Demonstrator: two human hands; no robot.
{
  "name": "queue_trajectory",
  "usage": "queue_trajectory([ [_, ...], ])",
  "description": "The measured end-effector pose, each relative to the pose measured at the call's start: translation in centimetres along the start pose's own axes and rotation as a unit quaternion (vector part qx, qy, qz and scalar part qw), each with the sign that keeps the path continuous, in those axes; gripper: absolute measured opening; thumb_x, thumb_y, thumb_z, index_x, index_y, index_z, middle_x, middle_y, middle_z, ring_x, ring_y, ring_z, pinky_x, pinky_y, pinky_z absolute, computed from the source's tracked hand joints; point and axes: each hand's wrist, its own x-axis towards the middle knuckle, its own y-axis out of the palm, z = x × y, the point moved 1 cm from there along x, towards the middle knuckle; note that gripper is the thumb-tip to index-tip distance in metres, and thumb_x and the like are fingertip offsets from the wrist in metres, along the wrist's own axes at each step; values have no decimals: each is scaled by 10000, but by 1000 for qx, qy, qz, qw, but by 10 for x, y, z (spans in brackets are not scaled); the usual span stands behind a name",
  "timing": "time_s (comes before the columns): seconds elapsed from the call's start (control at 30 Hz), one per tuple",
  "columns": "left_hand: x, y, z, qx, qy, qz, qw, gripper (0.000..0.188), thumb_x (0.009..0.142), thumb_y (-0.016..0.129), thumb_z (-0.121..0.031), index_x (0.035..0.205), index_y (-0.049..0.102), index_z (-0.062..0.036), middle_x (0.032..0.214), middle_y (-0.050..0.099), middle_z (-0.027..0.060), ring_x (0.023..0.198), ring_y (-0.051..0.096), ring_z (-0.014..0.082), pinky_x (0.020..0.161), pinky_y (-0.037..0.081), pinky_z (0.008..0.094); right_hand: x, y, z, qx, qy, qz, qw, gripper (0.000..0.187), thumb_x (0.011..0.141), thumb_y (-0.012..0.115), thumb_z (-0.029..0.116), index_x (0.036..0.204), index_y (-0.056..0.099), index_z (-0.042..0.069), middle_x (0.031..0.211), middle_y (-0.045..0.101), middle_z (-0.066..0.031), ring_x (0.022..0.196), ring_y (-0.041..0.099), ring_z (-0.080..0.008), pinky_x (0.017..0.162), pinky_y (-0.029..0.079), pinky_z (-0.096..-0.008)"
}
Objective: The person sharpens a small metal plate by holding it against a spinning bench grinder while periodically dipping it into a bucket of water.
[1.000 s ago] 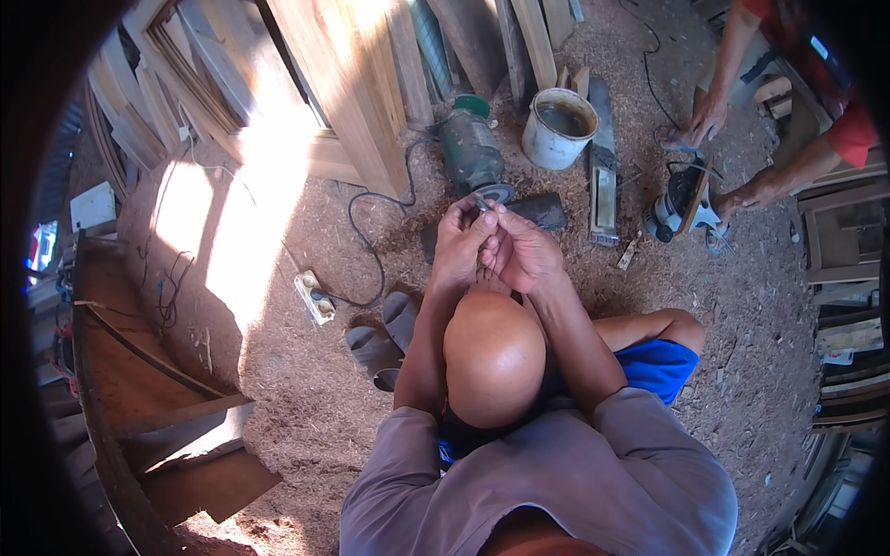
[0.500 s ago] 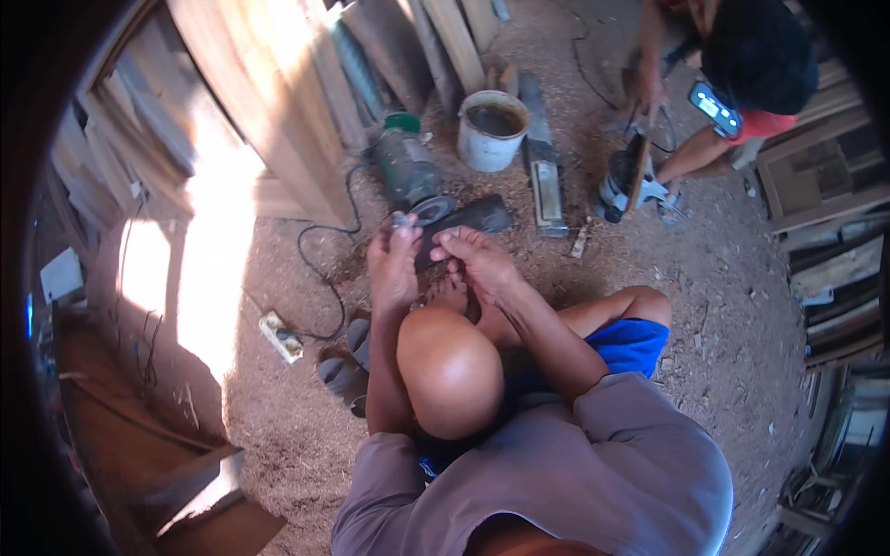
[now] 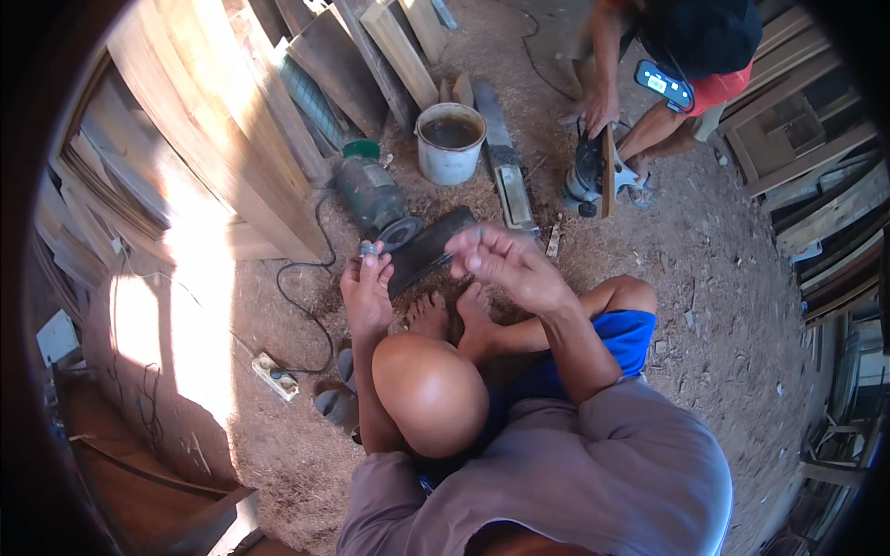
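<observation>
My left hand is closed with thumb and fingertips around a small shiny metal piece, too small to name. It is held up just beside the grinding wheel of a green-grey bench grinder. To the right, my right hand is raised over my feet with thumb and forefinger pinched together. A thin dark sliver seems to stick out from that pinch, but I cannot make out what it is. Beneath and between the hands lies a dark flat slab on the ground.
A white bucket of murky liquid stands behind the grinder, beside a long board. A power strip with a black cord lies at left. At far right a co-worker handles a power tool. Wooden planks lean at left.
My right hand has moved right and away from my left, opening a gap between them. My left hand still holds the metal piece. The whole view has shifted slightly.
</observation>
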Motion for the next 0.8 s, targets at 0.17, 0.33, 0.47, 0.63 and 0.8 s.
queue_trajectory([
  [0.17,-4,15,4,12,-8,6,1000,316,929,592,-242,1159,527,-36,1153,620,98,977,605,172,843,490,297,-31,45,43,99,-178,632,747,322,899,623,331,943,623,12,819,623,-96,680,581,-285,616,423,-384],
  [0.33,-6,-1,-4,-14,-7,-16,1000,363,898,636,-174,1202,502,-29,1123,613,83,950,589,139,822,483,264,-64,93,29,155,-183,721,651,463,899,545,472,856,556,11,739,538,-123,719,548,-353,633,421,-435],
  [0.47,-6,-2,-5,-11,-7,-15,1000,354,899,631,-160,1202,505,-26,1122,614,84,943,590,134,816,484,256,-71,102,32,199,-178,685,678,474,867,579,485,796,547,18,712,535,-122,694,556,-348,607,420,-439],
  [0.63,-7,1,-2,-10,-17,-16,1000,339,899,627,-142,1195,510,-25,1124,611,83,934,590,123,803,492,246,-77,109,33,231,-209,648,695,402,852,647,400,734,544,31,677,543,-106,654,560,-330,564,406,-424],
  [0.8,-9,-7,-9,7,-18,-19,1000,330,906,612,-137,1190,493,-18,1143,594,98,944,581,126,816,488,247,-59,95,48,138,-251,673,682,340,956,499,323,757,523,50,702,493,-114,655,518,-320,555,389,-412],
])
